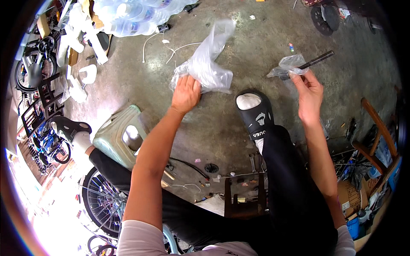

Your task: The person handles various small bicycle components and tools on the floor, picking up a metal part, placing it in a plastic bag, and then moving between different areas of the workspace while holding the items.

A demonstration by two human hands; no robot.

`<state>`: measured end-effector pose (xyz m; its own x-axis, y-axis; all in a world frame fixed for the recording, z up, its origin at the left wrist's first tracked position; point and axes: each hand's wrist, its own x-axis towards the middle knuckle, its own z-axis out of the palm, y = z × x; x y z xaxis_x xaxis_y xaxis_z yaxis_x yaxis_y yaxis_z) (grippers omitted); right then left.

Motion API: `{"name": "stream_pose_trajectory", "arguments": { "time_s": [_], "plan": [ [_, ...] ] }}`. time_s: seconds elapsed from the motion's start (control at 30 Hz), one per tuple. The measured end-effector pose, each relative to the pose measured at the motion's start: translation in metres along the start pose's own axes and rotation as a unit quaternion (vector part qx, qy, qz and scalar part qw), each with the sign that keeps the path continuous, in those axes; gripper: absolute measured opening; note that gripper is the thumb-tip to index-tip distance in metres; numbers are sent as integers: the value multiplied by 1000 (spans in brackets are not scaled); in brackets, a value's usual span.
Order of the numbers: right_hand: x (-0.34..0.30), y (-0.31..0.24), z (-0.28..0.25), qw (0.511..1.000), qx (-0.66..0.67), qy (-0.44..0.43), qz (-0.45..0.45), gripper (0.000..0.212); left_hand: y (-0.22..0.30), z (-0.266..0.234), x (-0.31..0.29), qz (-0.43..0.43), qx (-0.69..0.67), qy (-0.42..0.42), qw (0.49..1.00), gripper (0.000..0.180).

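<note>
My left hand (pixel 186 93) is closed on a crumpled clear plastic bag (pixel 210 66), which fans out to the right and upward over the concrete floor. The upper part of the bag is smeared by motion. To the right, beyond my black clog (pixel 256 113), my right hand (pixel 310 96) pinches a slim dark rod (pixel 319 59) between thumb and fingers. A smaller piece of clear plastic (pixel 292 62) wraps the rod's lower end, so what sits inside it is hard to make out. The rod's bare end points up and right.
A pale green plastic stool (pixel 112 138) stands at left, near a bicycle wheel (pixel 102 200). Bagged plastic bottles (pixel 139 17) lie at the far side, beside white packing pieces (pixel 89 74). At right are a wooden chair frame (pixel 371 106) and a cardboard box (pixel 350 197).
</note>
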<state>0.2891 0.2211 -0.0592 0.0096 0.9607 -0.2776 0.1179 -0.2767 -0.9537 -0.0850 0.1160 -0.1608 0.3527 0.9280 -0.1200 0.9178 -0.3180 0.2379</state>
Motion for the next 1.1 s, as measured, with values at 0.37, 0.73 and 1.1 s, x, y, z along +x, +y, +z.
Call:
{"name": "stream_pose_trajectory", "arguments": {
  "time_s": [0.37,0.73,1.1],
  "plan": [
    [2,-8,4,1000,22,0,-16,19,-44,-66,91,-218,-263,-356,870,58],
    [-1,-4,8,1000,21,-9,-5,15,-3,-57,71,-206,-45,-151,966,62],
    [-5,0,6,999,-44,-24,-8,17,-11,-27,47,-72,63,116,989,44]
  ]
}}
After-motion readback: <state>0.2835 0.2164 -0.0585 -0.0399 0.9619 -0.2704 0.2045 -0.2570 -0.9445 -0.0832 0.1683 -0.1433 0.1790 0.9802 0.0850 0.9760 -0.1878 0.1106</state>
